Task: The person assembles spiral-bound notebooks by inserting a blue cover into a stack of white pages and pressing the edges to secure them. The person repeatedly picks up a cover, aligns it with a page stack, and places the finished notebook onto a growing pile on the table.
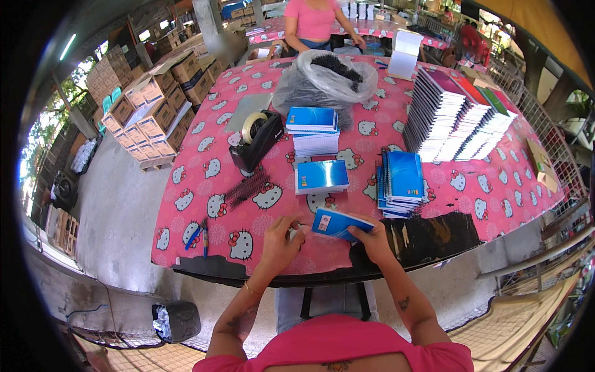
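Stacked brown rectangular cardboard cartons (152, 111) stand on a wooden pallet on the floor, left of the table. More brown cartons (105, 71) are stacked behind them. A clear crinkled plastic bag (325, 80) holding dark contents sits at the table's far centre. A flat brown cardboard piece (540, 162) lies at the right edge.

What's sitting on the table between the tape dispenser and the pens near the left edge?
In the head view, a loose bunch of black spiral binding coils lies on the pink cloth between the tape dispenser and the pens.
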The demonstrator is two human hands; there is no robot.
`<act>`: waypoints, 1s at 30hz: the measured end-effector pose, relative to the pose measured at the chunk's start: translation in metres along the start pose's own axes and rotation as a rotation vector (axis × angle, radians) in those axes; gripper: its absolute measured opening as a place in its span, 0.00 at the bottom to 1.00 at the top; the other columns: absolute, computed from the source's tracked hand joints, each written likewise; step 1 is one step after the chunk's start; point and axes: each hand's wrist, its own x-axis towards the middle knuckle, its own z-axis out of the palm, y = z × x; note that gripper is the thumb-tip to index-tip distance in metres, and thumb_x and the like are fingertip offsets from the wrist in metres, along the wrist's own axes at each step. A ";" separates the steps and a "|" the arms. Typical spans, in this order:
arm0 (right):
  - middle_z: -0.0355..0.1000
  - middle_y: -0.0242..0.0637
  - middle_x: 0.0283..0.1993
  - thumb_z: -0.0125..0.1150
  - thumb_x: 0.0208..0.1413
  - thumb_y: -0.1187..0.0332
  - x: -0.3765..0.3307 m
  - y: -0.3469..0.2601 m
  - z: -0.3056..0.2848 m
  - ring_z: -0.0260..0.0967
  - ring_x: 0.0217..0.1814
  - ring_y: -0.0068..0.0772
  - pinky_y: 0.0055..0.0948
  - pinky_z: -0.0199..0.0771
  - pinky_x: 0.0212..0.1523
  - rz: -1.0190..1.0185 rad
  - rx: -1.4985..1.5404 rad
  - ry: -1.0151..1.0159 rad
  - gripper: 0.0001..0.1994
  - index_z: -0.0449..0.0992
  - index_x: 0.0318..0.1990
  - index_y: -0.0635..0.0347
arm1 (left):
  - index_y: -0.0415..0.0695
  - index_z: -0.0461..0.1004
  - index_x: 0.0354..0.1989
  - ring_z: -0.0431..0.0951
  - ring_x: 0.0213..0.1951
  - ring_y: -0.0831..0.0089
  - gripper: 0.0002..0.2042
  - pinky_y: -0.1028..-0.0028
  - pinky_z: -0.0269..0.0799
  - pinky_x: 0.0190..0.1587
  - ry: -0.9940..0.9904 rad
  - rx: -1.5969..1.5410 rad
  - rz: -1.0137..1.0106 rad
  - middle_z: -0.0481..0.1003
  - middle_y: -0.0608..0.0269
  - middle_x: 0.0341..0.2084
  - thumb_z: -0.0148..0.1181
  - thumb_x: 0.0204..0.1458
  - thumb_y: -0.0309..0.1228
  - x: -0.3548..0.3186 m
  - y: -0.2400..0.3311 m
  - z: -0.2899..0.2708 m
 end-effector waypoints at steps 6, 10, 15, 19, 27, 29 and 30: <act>0.75 0.39 0.53 0.62 0.56 0.80 -0.008 -0.003 0.042 0.73 0.56 0.36 0.40 0.72 0.60 0.119 0.682 0.168 0.21 0.72 0.58 0.61 | 0.41 0.74 0.51 0.74 0.31 0.81 0.16 0.77 0.69 0.32 -0.083 -0.650 -0.111 0.77 0.64 0.34 0.65 0.53 0.24 -0.005 -0.021 0.045; 0.66 0.40 0.65 0.61 0.53 0.84 -0.013 -0.004 0.047 0.62 0.68 0.33 0.39 0.60 0.68 -0.009 0.724 0.149 0.30 0.65 0.65 0.59 | 0.44 0.76 0.47 0.76 0.30 0.75 0.14 0.75 0.71 0.31 -0.015 -0.269 -0.038 0.76 0.62 0.33 0.64 0.52 0.23 0.005 0.018 0.023; 0.68 0.37 0.60 0.66 0.49 0.81 -0.006 -0.034 0.022 0.65 0.64 0.32 0.31 0.65 0.62 -0.291 -0.349 -0.036 0.35 0.63 0.67 0.57 | 0.45 0.75 0.46 0.79 0.30 0.58 0.12 0.64 0.74 0.31 -0.199 0.467 0.430 0.73 0.58 0.33 0.62 0.53 0.28 0.018 0.042 0.002; 0.75 0.37 0.49 0.66 0.53 0.79 0.006 -0.006 0.016 0.73 0.53 0.27 0.25 0.72 0.51 -0.120 -0.397 -0.135 0.24 0.71 0.59 0.59 | 0.45 0.72 0.46 0.78 0.31 0.52 0.11 0.59 0.74 0.33 -0.159 0.464 0.423 0.72 0.56 0.36 0.60 0.56 0.32 0.017 0.039 0.016; 0.76 0.30 0.42 0.63 0.56 0.79 0.006 0.005 0.009 0.70 0.44 0.19 0.21 0.68 0.46 -0.085 -0.189 -0.059 0.12 0.77 0.48 0.63 | 0.41 0.74 0.50 0.77 0.29 0.60 0.11 0.66 0.71 0.32 -0.040 0.113 0.037 0.75 0.56 0.32 0.58 0.60 0.29 -0.006 -0.012 -0.011; 0.76 0.31 0.43 0.62 0.56 0.79 0.006 0.007 0.007 0.70 0.45 0.19 0.22 0.68 0.48 -0.024 -0.210 -0.047 0.12 0.77 0.48 0.63 | 0.40 0.77 0.47 0.76 0.27 0.63 0.10 0.68 0.70 0.29 -0.004 0.129 0.158 0.75 0.55 0.29 0.60 0.59 0.27 -0.008 -0.013 -0.012; 0.76 0.31 0.44 0.62 0.56 0.80 0.006 0.006 0.006 0.70 0.45 0.19 0.22 0.68 0.48 0.006 -0.222 -0.044 0.11 0.77 0.47 0.64 | 0.39 0.78 0.45 0.76 0.27 0.64 0.08 0.69 0.70 0.28 0.030 0.131 0.181 0.76 0.56 0.29 0.60 0.59 0.26 -0.008 -0.015 -0.010</act>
